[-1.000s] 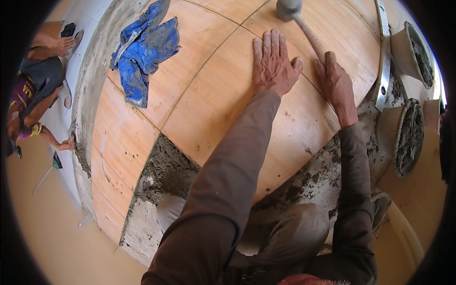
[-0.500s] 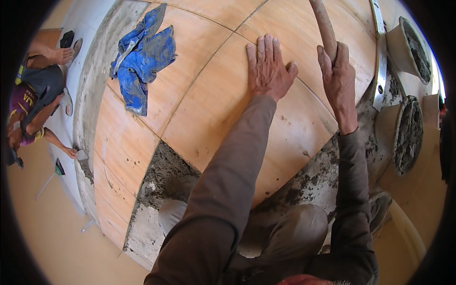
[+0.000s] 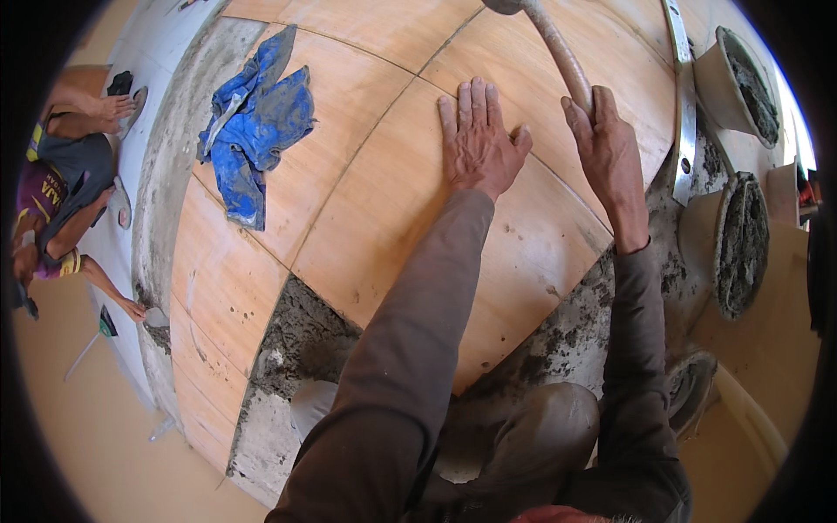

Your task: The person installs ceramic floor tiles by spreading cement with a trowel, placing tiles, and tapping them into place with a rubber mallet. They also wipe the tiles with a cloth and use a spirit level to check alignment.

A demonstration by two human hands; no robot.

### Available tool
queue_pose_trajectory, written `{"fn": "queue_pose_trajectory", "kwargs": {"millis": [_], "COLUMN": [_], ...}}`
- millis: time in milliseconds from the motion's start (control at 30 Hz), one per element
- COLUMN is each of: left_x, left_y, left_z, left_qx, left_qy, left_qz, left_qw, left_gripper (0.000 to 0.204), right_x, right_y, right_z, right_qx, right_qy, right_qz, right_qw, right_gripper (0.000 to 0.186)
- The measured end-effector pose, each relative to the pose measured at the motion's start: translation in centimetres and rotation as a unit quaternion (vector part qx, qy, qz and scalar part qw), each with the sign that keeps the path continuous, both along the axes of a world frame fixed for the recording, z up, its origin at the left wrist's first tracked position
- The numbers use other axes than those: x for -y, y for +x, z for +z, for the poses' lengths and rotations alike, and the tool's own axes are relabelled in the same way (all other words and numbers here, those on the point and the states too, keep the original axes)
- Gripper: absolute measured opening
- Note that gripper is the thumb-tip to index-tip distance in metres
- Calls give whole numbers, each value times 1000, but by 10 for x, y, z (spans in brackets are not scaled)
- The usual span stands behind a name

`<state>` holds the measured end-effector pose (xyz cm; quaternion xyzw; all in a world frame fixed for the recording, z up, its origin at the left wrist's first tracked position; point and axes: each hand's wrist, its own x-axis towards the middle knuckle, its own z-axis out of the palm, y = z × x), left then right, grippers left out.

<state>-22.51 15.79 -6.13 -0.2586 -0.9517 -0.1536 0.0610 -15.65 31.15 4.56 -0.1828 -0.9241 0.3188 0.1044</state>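
Note:
My left hand (image 3: 478,152) lies flat on a large wood-patterned tile (image 3: 514,279), its fingers apart and holding nothing. To the right of it, my right hand (image 3: 606,166) grips the long handle of a mallet (image 3: 558,48), whose dark head is cut off by the top edge of the picture. Grey mortar (image 3: 301,322) shows where tiles stop, left of my left forearm and under my right arm. A crumpled blue cloth (image 3: 261,131) lies on the tiles to the upper left.
A metal straightedge (image 3: 681,87) runs along the right, beside mortar buckets (image 3: 711,91) (image 3: 697,235). At the far left, a crouching co-worker (image 3: 74,174) has a hand (image 3: 132,309) on a small tool at the grey strip bordering the tiles.
The mallet head left the picture, then reappeared at the top edge. My hands sit slightly further left in the view, and the co-worker's hand has moved lower along the grey strip.

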Motion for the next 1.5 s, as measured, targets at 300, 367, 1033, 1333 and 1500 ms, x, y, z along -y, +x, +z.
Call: {"fn": "queue_pose_trajectory", "kwargs": {"millis": [300, 367, 1033, 1333, 1500], "left_x": [-11, -11, -11, -9, -13], "left_y": [0, 1, -1, -1, -2], "left_z": [8, 6, 1, -9, -1], "left_qx": [16, 13, -9, -12, -3], "left_qy": [7, -9, -68, -47, -37], "left_qz": [-18, -14, -18, -22, -21], "left_qw": [1000, 1000, 997, 999, 999], "left_gripper": [79, 79, 78, 79, 80], "right_x": [-11, 12, 53, 35, 35], "right_y": [27, 63, 280, 263, 202], "right_z": [4, 9, -26, -22, -37], "right_qx": [4, -19, -7, 5, -47], "right_qy": [-192, -340, -504, -369, -236], "right_qz": [-66, -124, -396, -299, -206], "right_qw": [979, 932, 768, 880, 948], "right_gripper": [42, 41, 42, 34, 32]}}
